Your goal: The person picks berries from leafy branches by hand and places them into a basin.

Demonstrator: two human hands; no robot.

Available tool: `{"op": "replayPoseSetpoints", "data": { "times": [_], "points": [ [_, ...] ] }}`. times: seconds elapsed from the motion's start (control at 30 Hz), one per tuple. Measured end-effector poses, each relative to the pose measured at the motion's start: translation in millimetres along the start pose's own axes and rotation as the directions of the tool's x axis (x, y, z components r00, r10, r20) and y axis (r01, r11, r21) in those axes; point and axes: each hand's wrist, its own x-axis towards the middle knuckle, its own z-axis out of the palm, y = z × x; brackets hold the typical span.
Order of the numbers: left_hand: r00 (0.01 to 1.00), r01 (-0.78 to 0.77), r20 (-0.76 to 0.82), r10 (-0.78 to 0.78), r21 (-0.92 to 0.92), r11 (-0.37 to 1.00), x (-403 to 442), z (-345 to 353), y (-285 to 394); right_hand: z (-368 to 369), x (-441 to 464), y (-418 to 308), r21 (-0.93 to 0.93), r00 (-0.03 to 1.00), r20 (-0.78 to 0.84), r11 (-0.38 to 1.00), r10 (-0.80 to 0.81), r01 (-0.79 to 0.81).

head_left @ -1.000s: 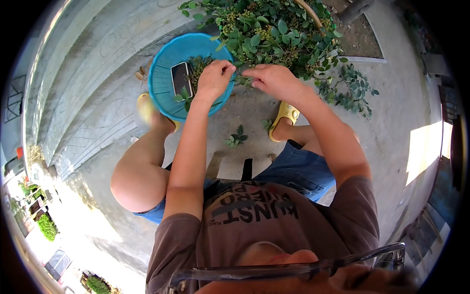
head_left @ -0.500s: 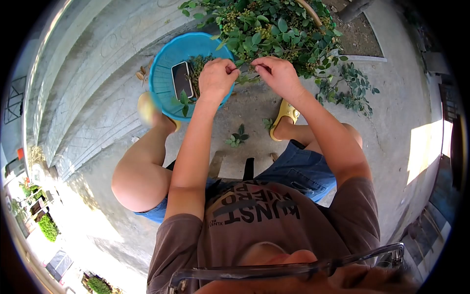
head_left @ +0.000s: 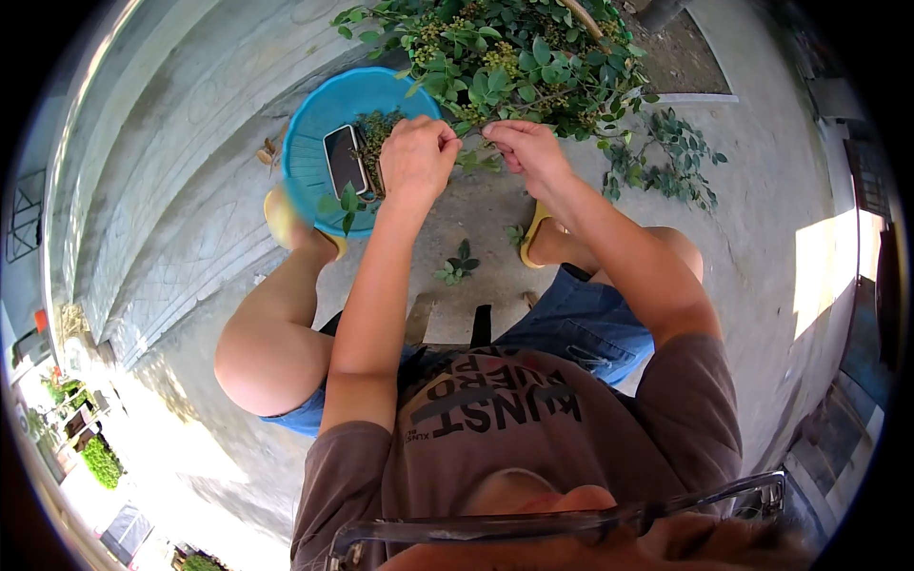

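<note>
My left hand [head_left: 417,157] is curled closed above the right rim of a blue plastic basin [head_left: 303,152]; what its fingers hold is hidden. A little to the right, my right hand [head_left: 529,150] pinches a thin leafy twig at the lower edge of a heap of leafy branches [head_left: 514,76] with clusters of small green berries. Inside the basin are a pile of picked berry clusters [head_left: 373,138] and a smartphone [head_left: 346,162] with a dark screen. A leafy sprig [head_left: 348,205] hangs by the basin's near rim.
Loose leaves [head_left: 458,265] lie on the concrete floor between my feet, which wear yellow clogs [head_left: 535,238]. A leafy branch [head_left: 671,157] trails at the right of the heap. Concrete steps [head_left: 181,190] rise on the left, and a curved handle [head_left: 586,19] shows above the leaves.
The view has shifted slightly, so basin and branches appear a little further left. My right hand has turned a little, its fingers still pinched. My left hand remains closed near the basin.
</note>
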Motion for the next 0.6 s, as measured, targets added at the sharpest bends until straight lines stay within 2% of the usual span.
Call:
{"op": "replayPoseSetpoints", "data": {
  "times": [0.03, 0.17, 0.27, 0.33, 0.6],
  "points": [
    [1.000, -0.004, 0.003, 0.004, 0.000, 1.000, -0.9, -0.1, 1.1, 0.6, -0.9, 0.8, 0.075, 1.000, -0.003, 0.997, 0.031, -0.031],
    [1.000, -0.014, -0.002, 0.014, 0.009, 1.000, -4.3, -1.9, 5.9, 2.6, -2.9, 6.7, 0.112, 0.998, -0.052, 0.993, 0.032, -0.026],
    [1.000, -0.018, -0.004, 0.018, 0.013, 1.000, -5.6, -1.8, 7.9, 3.0, -3.3, 7.7, 0.070, 0.997, -0.070, 0.997, 0.018, -0.013],
    [1.000, -0.020, -0.004, 0.020, 0.015, 1.000, -6.7, -2.0, 10.0, 3.5, -3.5, 8.8, -0.042, 0.996, -0.088, 0.999, -0.023, 0.020],
    [1.000, 0.002, 0.010, -0.002, 0.013, 1.000, -8.4, 0.2, 10.6, 6.9, 0.6, 18.7, -0.077, 0.983, -0.111, 0.988, -0.144, 0.136]
  ]
}}
